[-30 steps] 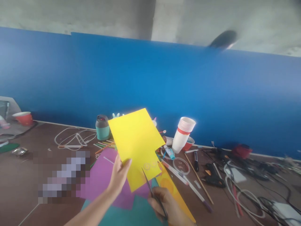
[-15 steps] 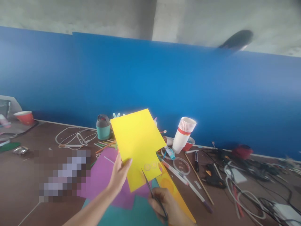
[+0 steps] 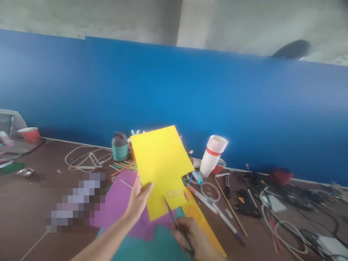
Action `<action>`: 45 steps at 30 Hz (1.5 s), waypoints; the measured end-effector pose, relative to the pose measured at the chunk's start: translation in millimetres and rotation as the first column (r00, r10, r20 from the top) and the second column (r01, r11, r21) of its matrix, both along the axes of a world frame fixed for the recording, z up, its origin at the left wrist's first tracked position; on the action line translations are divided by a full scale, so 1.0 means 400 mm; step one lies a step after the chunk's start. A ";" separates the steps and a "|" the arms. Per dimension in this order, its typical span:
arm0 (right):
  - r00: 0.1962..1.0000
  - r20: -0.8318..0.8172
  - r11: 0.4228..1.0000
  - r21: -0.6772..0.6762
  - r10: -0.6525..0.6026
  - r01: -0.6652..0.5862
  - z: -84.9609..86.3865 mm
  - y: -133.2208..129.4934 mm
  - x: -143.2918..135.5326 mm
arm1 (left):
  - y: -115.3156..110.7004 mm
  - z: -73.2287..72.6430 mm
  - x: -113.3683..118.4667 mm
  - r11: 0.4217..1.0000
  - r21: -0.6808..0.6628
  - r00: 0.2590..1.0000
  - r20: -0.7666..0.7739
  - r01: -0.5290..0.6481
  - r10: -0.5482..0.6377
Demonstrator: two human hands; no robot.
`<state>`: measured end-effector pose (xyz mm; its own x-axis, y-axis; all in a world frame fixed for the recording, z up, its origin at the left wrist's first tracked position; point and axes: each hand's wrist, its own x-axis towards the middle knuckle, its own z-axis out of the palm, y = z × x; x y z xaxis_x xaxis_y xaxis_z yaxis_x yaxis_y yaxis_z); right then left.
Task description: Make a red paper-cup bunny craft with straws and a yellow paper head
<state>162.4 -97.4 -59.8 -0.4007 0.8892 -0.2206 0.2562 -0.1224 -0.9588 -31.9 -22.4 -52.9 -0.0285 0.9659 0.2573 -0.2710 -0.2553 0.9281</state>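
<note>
A sheet of yellow paper [image 3: 160, 156] is held up over the table, gripped at its left edge by my left hand [image 3: 140, 199], thumb on top. A notch is missing from its right side, and small circles are drawn near its lower right. My right hand [image 3: 190, 233] is closed round dark scissors [image 3: 175, 221], whose blades point up and left against the lower part of the sheet. Whether the blades are parted is hard to see. Beneath lie purple paper [image 3: 116, 206], teal paper [image 3: 144, 246] and an orange-yellow strip [image 3: 202, 221].
A stack of paper cups [image 3: 212, 156] stands at the back, right of a teal container [image 3: 120, 148]. Markers [image 3: 227, 221], a wooden stick [image 3: 231, 206], a black glue gun [image 3: 247, 204] and tangled cables [image 3: 282, 232] lie on the right. A white cable [image 3: 89, 157] is coiled at left.
The yellow sheet's upper part has shifted slightly to the right. Both hands keep nearly the same place, and the scissors stay against the sheet's lower part.
</note>
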 end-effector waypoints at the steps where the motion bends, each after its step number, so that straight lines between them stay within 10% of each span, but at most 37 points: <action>1: 1.000 -0.004 1.000 0.006 0.005 -0.005 -0.001 0.000 0.000 | 0.000 0.001 0.000 1.000 0.004 1.000 0.001 0.004 -0.004; 45: 0.990 -0.139 0.990 -0.143 -0.002 -0.018 -0.014 -0.008 0.010 | 0.004 0.018 -0.014 0.989 -0.050 0.991 0.013 0.136 -0.135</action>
<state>166.4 -100.4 -65.2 -0.4435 0.8490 -0.2872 0.1236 -0.2595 -0.9578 -37.5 -20.7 -45.8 0.1012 0.9729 0.2080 -0.3085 -0.1681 0.9363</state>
